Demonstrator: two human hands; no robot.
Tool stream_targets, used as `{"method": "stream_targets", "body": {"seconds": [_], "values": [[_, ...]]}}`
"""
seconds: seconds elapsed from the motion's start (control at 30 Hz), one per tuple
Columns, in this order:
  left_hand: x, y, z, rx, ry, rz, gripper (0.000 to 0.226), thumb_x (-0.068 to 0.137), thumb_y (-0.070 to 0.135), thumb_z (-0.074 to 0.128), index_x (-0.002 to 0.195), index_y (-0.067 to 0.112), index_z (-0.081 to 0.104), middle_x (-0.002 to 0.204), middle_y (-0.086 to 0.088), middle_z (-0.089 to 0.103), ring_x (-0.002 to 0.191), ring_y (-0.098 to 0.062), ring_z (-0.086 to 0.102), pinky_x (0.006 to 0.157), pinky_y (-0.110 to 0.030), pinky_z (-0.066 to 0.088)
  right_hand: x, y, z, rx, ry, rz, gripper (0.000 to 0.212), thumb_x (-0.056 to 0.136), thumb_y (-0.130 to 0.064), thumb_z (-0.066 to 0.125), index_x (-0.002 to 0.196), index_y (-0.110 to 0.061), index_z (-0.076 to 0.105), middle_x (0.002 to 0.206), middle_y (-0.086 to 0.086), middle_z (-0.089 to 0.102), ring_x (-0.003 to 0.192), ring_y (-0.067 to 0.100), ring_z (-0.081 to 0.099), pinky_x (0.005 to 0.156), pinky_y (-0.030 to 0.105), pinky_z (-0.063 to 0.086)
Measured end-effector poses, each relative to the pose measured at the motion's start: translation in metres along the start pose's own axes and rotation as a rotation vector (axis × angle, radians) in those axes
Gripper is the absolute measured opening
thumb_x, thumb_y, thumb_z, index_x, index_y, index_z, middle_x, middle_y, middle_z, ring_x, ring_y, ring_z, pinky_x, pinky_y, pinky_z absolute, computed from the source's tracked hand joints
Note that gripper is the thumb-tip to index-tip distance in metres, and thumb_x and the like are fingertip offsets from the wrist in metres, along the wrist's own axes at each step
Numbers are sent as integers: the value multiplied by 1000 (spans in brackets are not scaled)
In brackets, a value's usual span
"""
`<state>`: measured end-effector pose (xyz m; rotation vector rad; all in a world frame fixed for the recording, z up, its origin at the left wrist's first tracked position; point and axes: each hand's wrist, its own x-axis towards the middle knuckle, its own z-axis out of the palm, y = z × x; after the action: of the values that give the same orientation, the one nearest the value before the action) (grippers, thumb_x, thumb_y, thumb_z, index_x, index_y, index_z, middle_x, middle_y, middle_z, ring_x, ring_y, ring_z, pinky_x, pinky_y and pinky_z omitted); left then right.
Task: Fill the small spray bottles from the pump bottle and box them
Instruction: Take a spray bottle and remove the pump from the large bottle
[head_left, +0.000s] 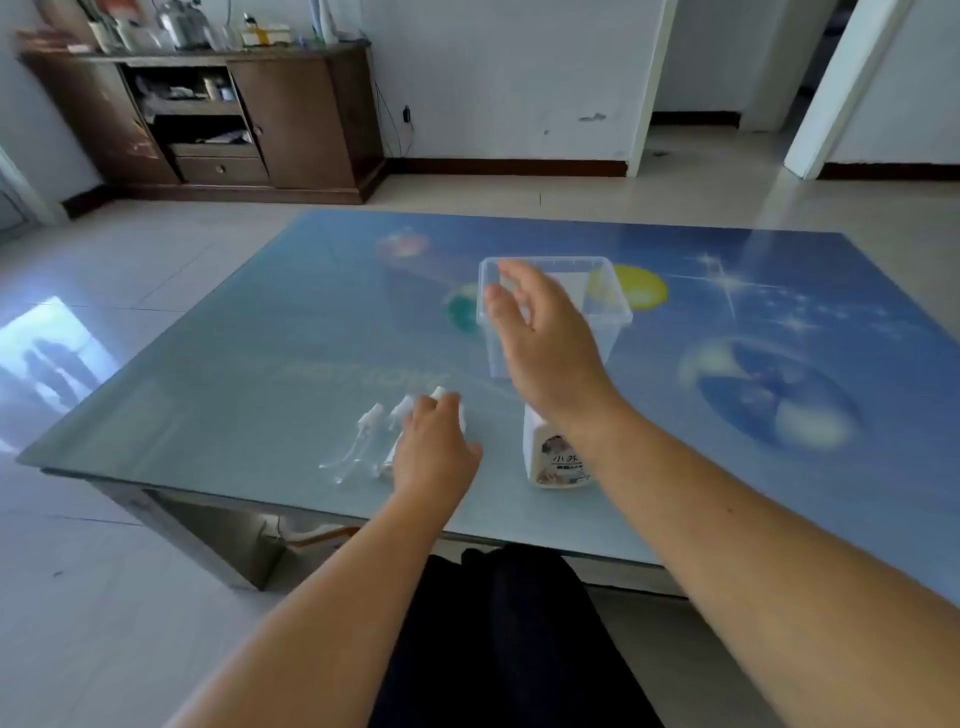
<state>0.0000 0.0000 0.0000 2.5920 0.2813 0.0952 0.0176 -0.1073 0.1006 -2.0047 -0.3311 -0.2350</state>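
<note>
On the glossy blue printed glass tabletop (753, 467), the small clear spray bottles with white spray heads (371, 439) lie on their sides in a close row near the front edge, their long axes running roughly away from the person, spray heads toward the far side. The left hand (434, 452) lies palm-down right on top of the rightmost of them, fingers curled loosely over it; whether it has actually closed around that bottle cannot be told, since the hand covers most of it and only a white tip (440, 392) shows past the fingertips. Just to the right stands the white pump bottle with a printed label (556, 460), its top hidden behind the right wrist. The right hand (545, 332) is raised in the air above and beyond the pump bottle, fingers spread wide and holding nothing, with the clear rectangular plastic box (608, 306) standing open behind it, farther back on the table. The bottles all look empty and the box has nothing in it, so the task seems barely begun. The left hand is plainly the nearer one to the spray bottles, and the right to the pump, which lies below and nearer than that hand.
</note>
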Motion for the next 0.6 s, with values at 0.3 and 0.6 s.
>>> {"method": "stream_targets", "body": {"seconds": [0.3,0.6], "values": [[2,-25,27,160,-59,-83,44,83,30,61,121,19,40,115,-4,44,106,-21,45,72,-29,41,-15,50,60,0,-180,349,43,100,-23,39,142,-15,39,148,4,40,136,17,36,112,31,27],[6,-34,19,-338,-124,-154,62,81,11,62,136,16,33,126,-5,48,108,-19,51,75,-21,36,2,69,81,-151,-255,516,47,98,-18,38,145,-16,34,149,7,38,133,23,39,104,29,31]]}}
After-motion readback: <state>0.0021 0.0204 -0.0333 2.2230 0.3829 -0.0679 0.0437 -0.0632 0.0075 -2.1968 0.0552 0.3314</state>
